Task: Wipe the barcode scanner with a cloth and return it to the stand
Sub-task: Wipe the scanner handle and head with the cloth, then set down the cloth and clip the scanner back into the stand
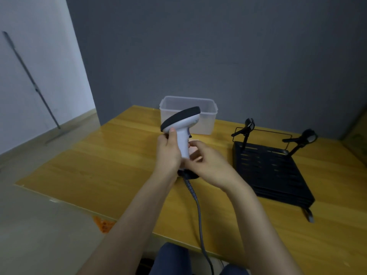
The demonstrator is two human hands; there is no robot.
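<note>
Wooden counter (99, 165). Black slotted rack (272, 171) at right; clear plastic tub (206, 112) at the back edge. White barcode scanner (182, 128) held upright above the counter centre: left hand (166, 149) wrapped round its grip, right hand (206, 161) loosely curled, fingers touching the handle. Grey cable (198, 211) trails toward the near edge.

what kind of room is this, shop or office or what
Probably a bare staging or test room, not a working shop: a plain wooden table on a tiled floor, blank grey wall, an empty clear plastic tub and a black metal rack.
</note>
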